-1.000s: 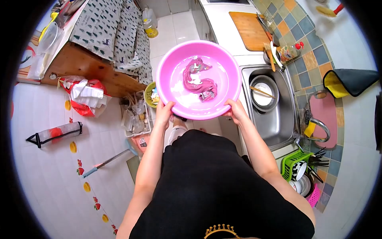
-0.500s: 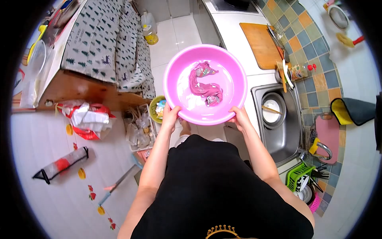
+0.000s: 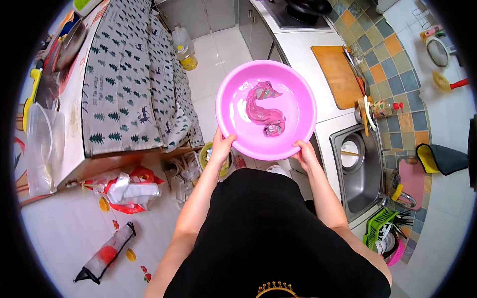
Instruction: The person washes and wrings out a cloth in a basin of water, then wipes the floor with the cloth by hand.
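Observation:
In front of my body I hold a round pink basin [image 3: 233,134] by its near rim. Inside it lies a wet, twisted pink cloth [image 3: 264,113], curled in an S shape in what looks like shallow water. My left hand [image 3: 222,145] grips the rim at the lower left, thumb on top. At the lower right, my right hand [image 3: 305,153] closes round the rim the same way. The fingers under the basin are hidden.
To the right runs a counter with a steel sink [image 3: 361,191], a wooden cutting board [image 3: 339,74] and a green dish rack [image 3: 377,226]. A cloth-covered cabinet [image 3: 124,74] stands on the left. An oil bottle [image 3: 186,52] sits on the floor ahead.
The view has shifted, with the sink and counter now further right in it. The basin sits slightly further right and lower, still in both hands.

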A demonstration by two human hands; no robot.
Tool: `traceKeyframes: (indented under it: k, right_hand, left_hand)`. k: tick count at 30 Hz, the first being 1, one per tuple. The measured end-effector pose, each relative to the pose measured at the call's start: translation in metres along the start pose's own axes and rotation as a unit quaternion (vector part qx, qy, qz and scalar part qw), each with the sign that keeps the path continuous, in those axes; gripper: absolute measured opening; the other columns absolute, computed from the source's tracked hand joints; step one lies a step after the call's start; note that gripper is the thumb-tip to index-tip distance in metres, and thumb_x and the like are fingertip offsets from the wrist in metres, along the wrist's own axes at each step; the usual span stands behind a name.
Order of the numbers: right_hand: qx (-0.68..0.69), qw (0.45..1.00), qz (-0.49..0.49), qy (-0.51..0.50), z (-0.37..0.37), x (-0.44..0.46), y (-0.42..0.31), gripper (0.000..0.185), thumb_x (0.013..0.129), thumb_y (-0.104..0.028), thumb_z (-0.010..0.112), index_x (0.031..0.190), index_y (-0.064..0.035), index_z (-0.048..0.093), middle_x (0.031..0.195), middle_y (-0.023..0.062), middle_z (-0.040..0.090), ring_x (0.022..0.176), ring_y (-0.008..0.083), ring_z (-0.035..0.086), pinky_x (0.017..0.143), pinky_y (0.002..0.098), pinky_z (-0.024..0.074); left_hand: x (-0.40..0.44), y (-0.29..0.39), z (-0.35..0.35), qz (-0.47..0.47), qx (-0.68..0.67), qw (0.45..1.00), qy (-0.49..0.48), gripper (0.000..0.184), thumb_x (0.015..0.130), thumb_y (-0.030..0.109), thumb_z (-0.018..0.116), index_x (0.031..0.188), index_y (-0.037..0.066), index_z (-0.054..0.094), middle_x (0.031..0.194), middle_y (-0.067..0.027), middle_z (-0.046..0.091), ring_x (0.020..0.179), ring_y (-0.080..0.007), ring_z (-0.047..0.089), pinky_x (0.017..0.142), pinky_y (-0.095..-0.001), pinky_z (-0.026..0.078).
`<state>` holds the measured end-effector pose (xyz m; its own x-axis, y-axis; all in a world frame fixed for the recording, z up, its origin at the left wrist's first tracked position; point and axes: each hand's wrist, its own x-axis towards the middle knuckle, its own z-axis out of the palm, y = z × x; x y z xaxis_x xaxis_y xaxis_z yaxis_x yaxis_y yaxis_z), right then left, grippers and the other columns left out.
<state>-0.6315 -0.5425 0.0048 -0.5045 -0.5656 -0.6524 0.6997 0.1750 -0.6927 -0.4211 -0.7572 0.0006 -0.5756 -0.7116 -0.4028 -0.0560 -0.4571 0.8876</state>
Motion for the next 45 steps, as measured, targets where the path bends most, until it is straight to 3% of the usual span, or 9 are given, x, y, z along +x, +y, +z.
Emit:
traceKeyframes:
  k: [2, 14, 15, 19, 29, 45]
  right_hand:
    - [0.0, 0.999, -0.003, -0.049, -0.012, 0.022, 0.005, 0.038, 0.083, -0.006, 0.055, 0.118, 0.0074, 0.051, 0.094, 0.0135, 0.065, 0.073, 0.0212, 0.069, 0.058, 0.0319, 0.062]
    - [-0.028, 0.998, -0.002, -0.047, 0.023, 0.08, -0.067, 0.039, 0.082, -0.008, 0.057, 0.118, 0.0061, 0.052, 0.097, 0.014, 0.066, 0.075, 0.0209, 0.07, 0.056, 0.0306, 0.0609]
    - [-0.046, 0.997, -0.001, -0.064, 0.021, 0.087, -0.075, 0.041, 0.084, -0.008, 0.057, 0.123, 0.0045, 0.05, 0.101, 0.0136, 0.065, 0.079, 0.0208, 0.07, 0.062, 0.0333, 0.0632]
    - [-0.071, 0.995, 0.008, -0.07, 0.026, 0.105, -0.109, 0.04, 0.083, -0.008, 0.057, 0.122, 0.0013, 0.051, 0.1, 0.0127, 0.065, 0.076, 0.0191, 0.069, 0.056, 0.0307, 0.0604]
    - [-0.13, 0.984, 0.023, -0.119, 0.026, 0.153, -0.17, 0.04, 0.084, -0.008, 0.056, 0.122, 0.0031, 0.052, 0.097, 0.0132, 0.067, 0.075, 0.0205, 0.07, 0.059, 0.0315, 0.0614]
    - [-0.158, 0.972, 0.045, -0.165, 0.061, 0.197, -0.182, 0.045, 0.083, -0.008, 0.057, 0.126, 0.0019, 0.048, 0.1, 0.0144, 0.066, 0.076, 0.0218, 0.07, 0.06, 0.0331, 0.0617]
  left_hand:
    - [0.012, 0.005, -0.003, -0.007, 0.001, 1.0, 0.001, 0.046, 0.085, -0.001, 0.058, 0.13, 0.0, 0.05, 0.109, -0.0074, 0.063, 0.094, -0.0161, 0.063, 0.081, -0.0287, 0.052]
    - [0.072, 0.036, 0.016, -0.017, -0.047, 0.998, 0.029, 0.047, 0.084, -0.002, 0.059, 0.131, 0.001, 0.049, 0.112, -0.0093, 0.063, 0.1, -0.0188, 0.063, 0.086, -0.0312, 0.052]
    - [0.076, 0.038, 0.019, -0.027, -0.041, 0.998, 0.037, 0.048, 0.084, -0.002, 0.059, 0.131, 0.001, 0.049, 0.113, -0.0093, 0.062, 0.101, -0.019, 0.063, 0.086, -0.0313, 0.052]
    - [0.089, 0.039, 0.038, -0.008, -0.062, 0.996, 0.069, 0.048, 0.084, -0.002, 0.058, 0.13, 0.001, 0.049, 0.112, -0.0089, 0.063, 0.099, -0.0193, 0.064, 0.085, -0.0316, 0.053]
    - [0.108, 0.044, 0.074, 0.022, -0.096, 0.985, 0.14, 0.045, 0.085, -0.001, 0.059, 0.13, 0.004, 0.05, 0.113, -0.0081, 0.063, 0.099, -0.0186, 0.063, 0.087, -0.0321, 0.053]
    - [0.125, 0.065, 0.064, 0.021, -0.111, 0.974, 0.196, 0.046, 0.085, -0.001, 0.057, 0.13, 0.004, 0.049, 0.113, -0.0078, 0.063, 0.1, -0.0191, 0.063, 0.087, -0.0337, 0.053]
